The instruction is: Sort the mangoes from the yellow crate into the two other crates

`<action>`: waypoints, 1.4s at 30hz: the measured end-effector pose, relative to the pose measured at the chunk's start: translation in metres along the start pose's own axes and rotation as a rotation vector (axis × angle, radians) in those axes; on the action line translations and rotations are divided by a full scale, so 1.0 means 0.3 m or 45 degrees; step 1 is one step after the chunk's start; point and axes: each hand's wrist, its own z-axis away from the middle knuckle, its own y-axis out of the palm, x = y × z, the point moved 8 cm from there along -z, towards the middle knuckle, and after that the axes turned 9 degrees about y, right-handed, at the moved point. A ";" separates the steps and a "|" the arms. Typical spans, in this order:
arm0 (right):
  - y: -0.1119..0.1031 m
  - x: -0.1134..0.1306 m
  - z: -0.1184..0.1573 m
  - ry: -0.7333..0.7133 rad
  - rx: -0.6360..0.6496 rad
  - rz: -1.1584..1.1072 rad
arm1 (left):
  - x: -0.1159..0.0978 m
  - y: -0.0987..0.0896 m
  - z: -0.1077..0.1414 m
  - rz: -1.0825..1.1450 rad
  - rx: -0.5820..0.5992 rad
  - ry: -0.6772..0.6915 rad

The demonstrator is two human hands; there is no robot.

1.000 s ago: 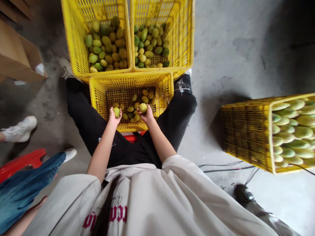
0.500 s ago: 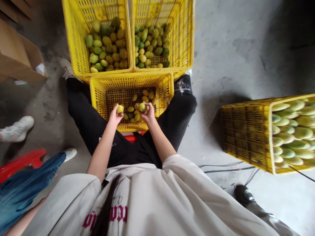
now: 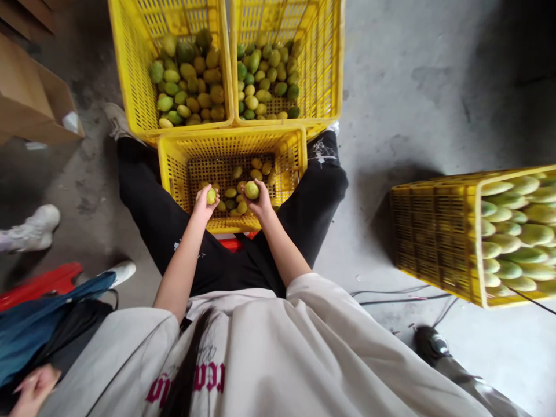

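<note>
Near crate: loose fruits | far-left crate, far-right crate: more fruits | left hand grasps yellow-green fruit; right hand, another fruit | long axes unclear

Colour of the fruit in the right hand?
The fruit in the right hand is yellow-green; best seen in the head view.

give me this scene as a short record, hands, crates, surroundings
left hand: holds a yellow-green fruit
right hand: holds a second fruit
near crate: yellow, beneath both hands, loose fruits inside
far crates: two, yellow, side by side, more fruit in each
side crate: longer pale green fruits
left side: cardboard box, another person's hand
</note>
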 end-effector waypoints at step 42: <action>0.007 0.000 0.056 0.085 -0.073 0.012 | -0.002 -0.014 -0.001 0.182 -0.069 -0.044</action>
